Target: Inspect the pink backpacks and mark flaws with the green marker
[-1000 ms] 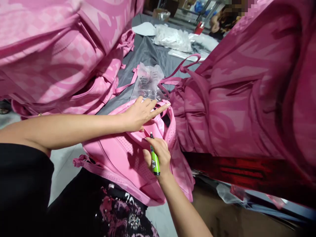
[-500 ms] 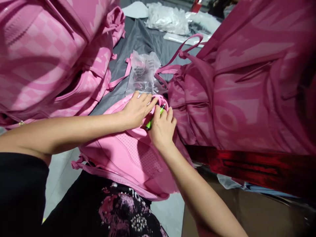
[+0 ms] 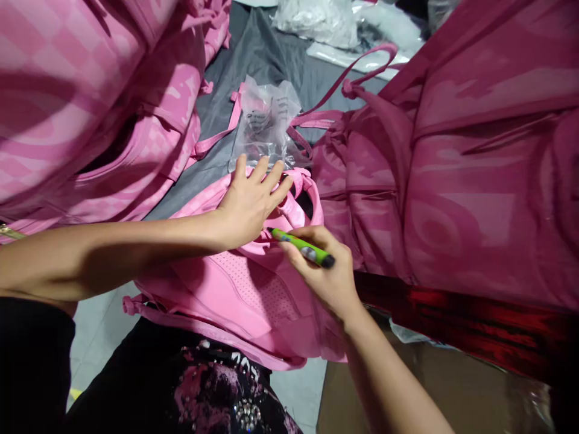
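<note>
A pink backpack lies in front of me, back panel up, its top toward a grey table. My left hand rests flat on its upper part, fingers spread and stretched toward the top handle. My right hand is closed around a green marker, whose tip touches the backpack just below my left hand.
Piles of pink backpacks rise at the left and right. A clear plastic bag lies on the grey table beyond the backpack. White plastic bags sit at the far end. A cardboard box stands at the lower right.
My right hand has drawn back from the top handle toward me and turned the marker so its tip points left at the backpack. My left hand has opened and flattened.
</note>
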